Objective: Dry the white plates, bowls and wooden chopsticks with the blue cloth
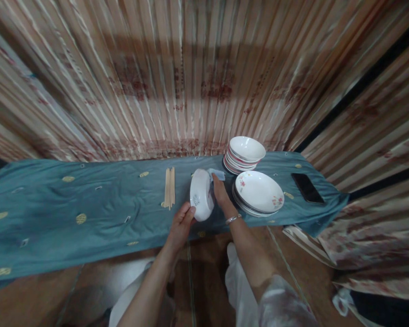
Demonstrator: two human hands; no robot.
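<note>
A white bowl (200, 195) is tilted on its side above the cloth, its opening turned to the right. My left hand (183, 219) grips its lower left edge, thumb on the outer wall. On the bowl's right, my right hand (219, 190) is closed on a light blue cloth (218, 174) at the rim; some of its fingers are hidden. Several chopsticks (169, 188) lie side by side left of the bowl. To the right stand a stack of bowls (247, 149) and, nearer me, a stack of plates (260, 192) with red flowers.
A teal patterned cloth (112, 204) covers the long narrow table. A black phone (307, 187) lies near its right end. Pleated curtains (177, 81) hang directly behind the table and along the right side. Below is a brown tiled floor (204, 281).
</note>
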